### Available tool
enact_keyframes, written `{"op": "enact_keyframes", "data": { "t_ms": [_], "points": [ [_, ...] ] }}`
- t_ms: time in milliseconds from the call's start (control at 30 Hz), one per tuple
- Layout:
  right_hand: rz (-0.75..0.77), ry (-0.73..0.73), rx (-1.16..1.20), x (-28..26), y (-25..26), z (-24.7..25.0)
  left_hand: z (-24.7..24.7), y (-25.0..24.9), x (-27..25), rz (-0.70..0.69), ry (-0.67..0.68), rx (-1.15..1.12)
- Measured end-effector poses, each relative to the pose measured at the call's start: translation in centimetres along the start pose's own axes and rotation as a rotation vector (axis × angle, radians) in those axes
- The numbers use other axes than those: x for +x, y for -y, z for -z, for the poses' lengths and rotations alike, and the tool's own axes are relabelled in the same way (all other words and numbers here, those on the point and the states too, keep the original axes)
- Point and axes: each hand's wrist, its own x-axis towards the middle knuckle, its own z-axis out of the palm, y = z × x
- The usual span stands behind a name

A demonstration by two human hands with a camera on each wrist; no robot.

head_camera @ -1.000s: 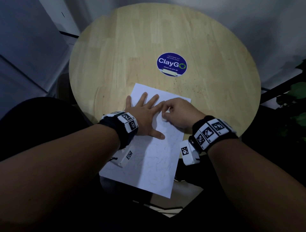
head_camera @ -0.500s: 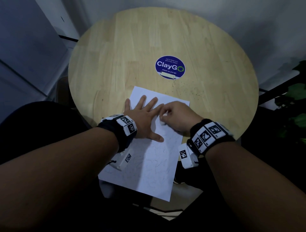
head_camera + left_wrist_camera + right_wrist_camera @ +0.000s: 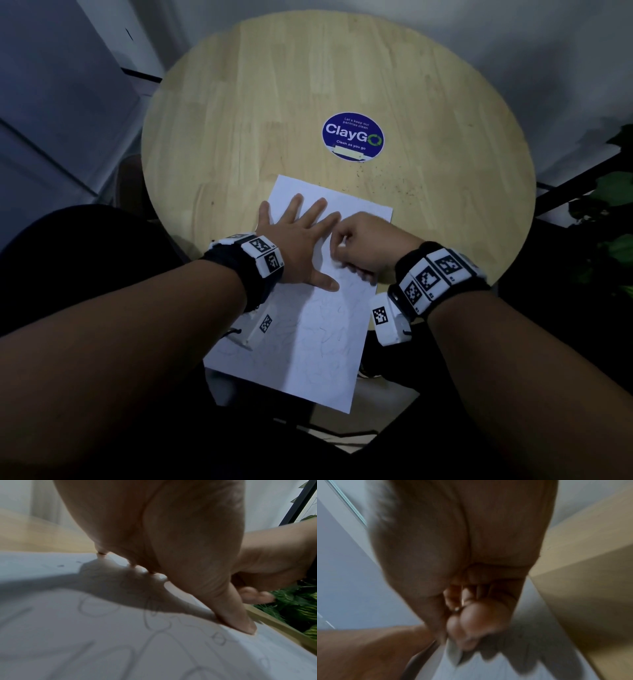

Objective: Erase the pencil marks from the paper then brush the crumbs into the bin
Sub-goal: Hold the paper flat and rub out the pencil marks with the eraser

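Since a second ago the right hand point(image 3: 363, 246), fingers curled round a barely visible eraser, has rubbed slightly nearer on the paper point(image 3: 308, 329), pinned by the flat left hand point(image 3: 298, 246); many pencil marks point(image 3: 96, 609) remain.

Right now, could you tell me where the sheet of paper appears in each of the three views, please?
Head: the paper lies at lower centre, on the near edge of the round table.
Left wrist: it fills the lower half, pencil loops visible.
Right wrist: a pale strip at the bottom, blurred.
Shared landmark: the left hand, pressed flat on the sheet, thumb down.
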Motion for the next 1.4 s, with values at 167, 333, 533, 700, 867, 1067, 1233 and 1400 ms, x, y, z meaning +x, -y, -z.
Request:
{"op": "enact_keyframes", "data": {
  "t_ms": [167,333,533,700,867,1067,1233,1400],
  "points": [
    [0.067,-0.279,-0.007,0.5,-0.6,0.2,0.1,-0.2,0.0,0.007,0.014,0.008],
    [0.006,0.03,-0.039,-0.1,-0.4,0.2,0.1,-0.1,0.0,0.0,0.0,-0.004],
    [0.081,-0.307,-0.059,0.5,-0.9,0.4,0.4,-0.3,0.0,0.017,0.009,0.009],
    [0.021,-0.037,-0.012,-0.3,-0.7,-0.1,0.6,-0.4,0.0,0.021,0.016,0.018],
    [0.059,-0.267,-0.034,0.3,-0.8,0.3,0.6,-0.4,0.1,0.028,0.016,0.032],
    [-0.014,-0.028,-0.031,-0.2,-0.4,0.2,0.6,-0.4,0.0,0.021,0.017,0.028],
    [0.011,-0.157,-0.034,0.2,-0.4,0.4,0.6,-0.4,0.0,0.024,0.019,0.028],
    [-0.015,-0.021,0.002,-0.3,-0.5,0.0,0.7,-0.4,-0.1,0.027,0.025,0.029]
  ]
}}
